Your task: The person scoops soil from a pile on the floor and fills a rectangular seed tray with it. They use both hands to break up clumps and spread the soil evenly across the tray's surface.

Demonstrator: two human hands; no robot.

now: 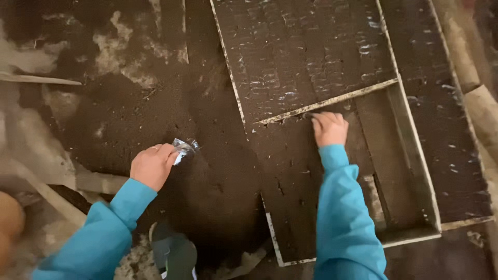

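Observation:
My left hand (153,166) is closed around a small clear plastic bag (184,149) and rests on a heap of dark soil (171,114). My right hand (329,127) lies palm down, fingers together, pressing on packed soil inside a wooden frame (415,155), right beside a row of filled soil bags (306,57). Both sleeves are turquoise.
A wooden divider strip (332,99) crosses the frame just above my right hand. Pale rubble and planks (31,150) lie at the left. A dark shoe (174,254) shows at the bottom. A pale log (482,103) runs along the right edge.

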